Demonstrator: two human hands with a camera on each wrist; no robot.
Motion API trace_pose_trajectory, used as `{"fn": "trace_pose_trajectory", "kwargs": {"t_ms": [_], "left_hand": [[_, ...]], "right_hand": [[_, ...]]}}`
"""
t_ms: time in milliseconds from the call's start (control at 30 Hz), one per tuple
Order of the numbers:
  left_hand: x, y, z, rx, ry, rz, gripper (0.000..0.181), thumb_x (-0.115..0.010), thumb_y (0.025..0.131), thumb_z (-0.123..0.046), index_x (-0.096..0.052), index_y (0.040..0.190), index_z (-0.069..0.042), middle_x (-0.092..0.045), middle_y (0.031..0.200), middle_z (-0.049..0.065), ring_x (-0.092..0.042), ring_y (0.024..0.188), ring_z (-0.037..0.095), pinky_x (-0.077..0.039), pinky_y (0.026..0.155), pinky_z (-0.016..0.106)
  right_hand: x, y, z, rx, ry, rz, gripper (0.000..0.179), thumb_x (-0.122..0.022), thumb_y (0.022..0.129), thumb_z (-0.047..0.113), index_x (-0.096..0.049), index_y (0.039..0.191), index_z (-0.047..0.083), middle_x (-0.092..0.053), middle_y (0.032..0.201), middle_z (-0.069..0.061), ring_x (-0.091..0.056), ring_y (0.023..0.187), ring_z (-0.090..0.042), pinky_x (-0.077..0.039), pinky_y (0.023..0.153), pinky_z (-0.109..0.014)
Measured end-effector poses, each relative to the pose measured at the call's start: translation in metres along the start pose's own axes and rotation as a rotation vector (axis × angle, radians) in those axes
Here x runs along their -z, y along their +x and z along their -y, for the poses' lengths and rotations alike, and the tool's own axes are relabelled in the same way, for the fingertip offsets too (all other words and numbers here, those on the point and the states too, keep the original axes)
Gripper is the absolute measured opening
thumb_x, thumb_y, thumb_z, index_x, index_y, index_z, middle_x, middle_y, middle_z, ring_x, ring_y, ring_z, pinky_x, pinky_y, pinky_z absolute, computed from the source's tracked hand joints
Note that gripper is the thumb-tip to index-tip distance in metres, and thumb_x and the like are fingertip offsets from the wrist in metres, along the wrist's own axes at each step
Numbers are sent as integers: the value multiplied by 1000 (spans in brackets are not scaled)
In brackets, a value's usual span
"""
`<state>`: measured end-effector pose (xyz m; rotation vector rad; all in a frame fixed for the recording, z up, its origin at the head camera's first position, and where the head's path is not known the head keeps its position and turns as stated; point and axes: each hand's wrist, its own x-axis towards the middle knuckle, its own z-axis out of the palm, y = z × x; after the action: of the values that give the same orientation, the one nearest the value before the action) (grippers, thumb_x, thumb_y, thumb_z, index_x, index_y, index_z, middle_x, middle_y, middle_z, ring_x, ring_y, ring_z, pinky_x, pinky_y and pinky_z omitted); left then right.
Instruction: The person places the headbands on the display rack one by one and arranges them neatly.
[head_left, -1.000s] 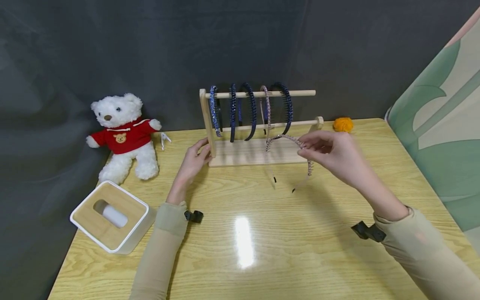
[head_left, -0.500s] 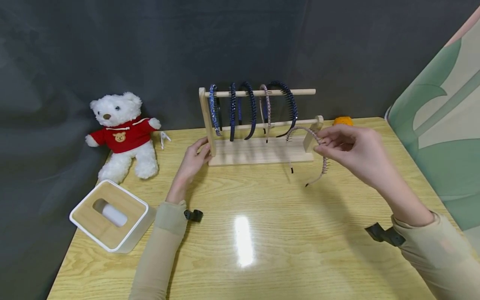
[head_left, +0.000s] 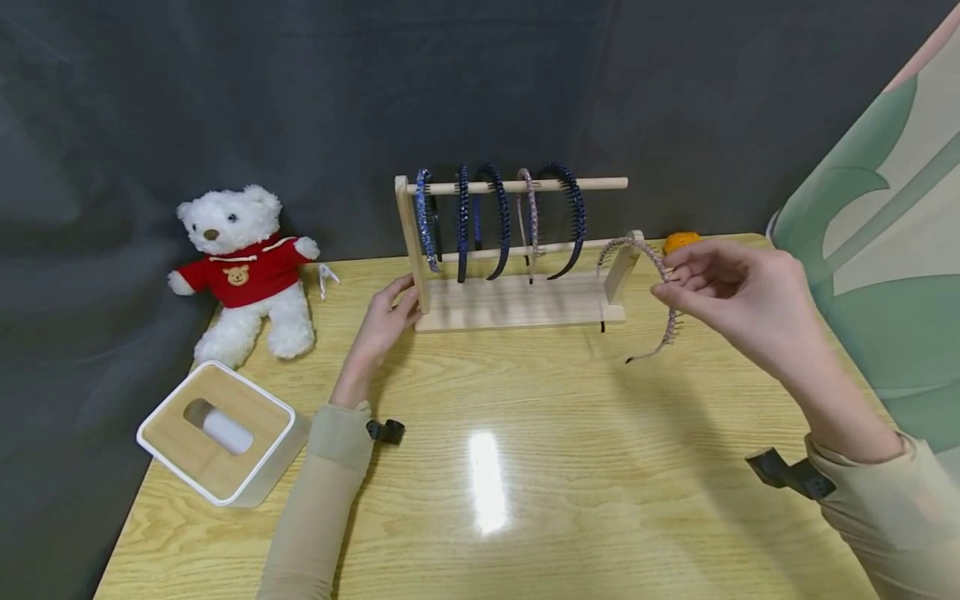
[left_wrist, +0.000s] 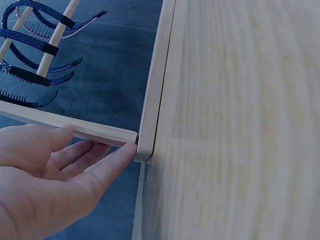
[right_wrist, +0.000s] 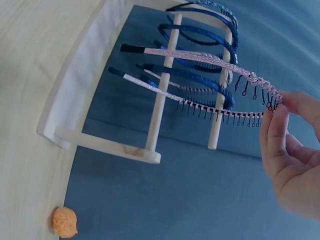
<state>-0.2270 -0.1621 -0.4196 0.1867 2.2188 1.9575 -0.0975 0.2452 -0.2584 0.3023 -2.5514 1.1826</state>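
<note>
My right hand (head_left: 738,287) pinches a pink braided headband (head_left: 670,325) with small comb teeth, raised by the right end of the wooden headband rack (head_left: 517,313). In the right wrist view, thumb and fingers grip the top of this headband's arch, its two dark-tipped ends pointing at the rack. My left hand (head_left: 386,317) holds the foot of the rack's left post (left_wrist: 100,131), thumb on its edge and fingertips beside the base. On the upper bar hang a glittery blue headband (head_left: 425,221), several dark blue headbands (head_left: 575,218) and another pink headband (head_left: 532,217).
At the left sit a white teddy bear (head_left: 243,279) in a red hoodie and a white box (head_left: 281,458) with a wooden lid. A small white clip-like thing (head_left: 327,277) lies beside the bear. An orange fluffy ball (head_left: 680,241) sits behind my right hand.
My right hand has moved right with the pink headband, away from the rack's middle. The rightmost dark blue headband swung and settled. My left hand stays at the post.
</note>
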Motion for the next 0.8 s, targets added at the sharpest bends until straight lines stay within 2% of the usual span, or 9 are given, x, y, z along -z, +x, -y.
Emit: {"fn": "trace_pose_trajectory", "kwargs": {"t_ms": [200, 533, 800], "left_hand": [[1, 0, 1, -6, 5, 1, 49, -43, 118, -13, -38, 163, 4, -36, 165, 26, -51, 143, 43, -49, 118, 39], [1, 0, 1, -2, 14, -2, 48, -43, 118, -13, -39, 163, 3, -35, 166, 24, -50, 144, 43, -49, 118, 41], [1, 0, 1, 0, 17, 0, 49, -43, 118, -14, -38, 164, 2, -34, 167, 24, -49, 144, 42, -48, 118, 40]], "right_hand": [[14, 8, 5, -68, 41, -51, 24, -88, 88, 2, -76, 110, 3, -74, 89, 10, -68, 74, -4, -55, 64, -7], [24, 28, 3, -69, 149, -161, 27, -87, 87, -3, -77, 109, 6, -76, 88, 10, -68, 75, -4, -55, 65, -7], [27, 44, 4, -59, 140, -199, 26, -88, 87, 2, -77, 109, 10, -75, 87, 12, -68, 73, -3, -55, 65, -7]]}}
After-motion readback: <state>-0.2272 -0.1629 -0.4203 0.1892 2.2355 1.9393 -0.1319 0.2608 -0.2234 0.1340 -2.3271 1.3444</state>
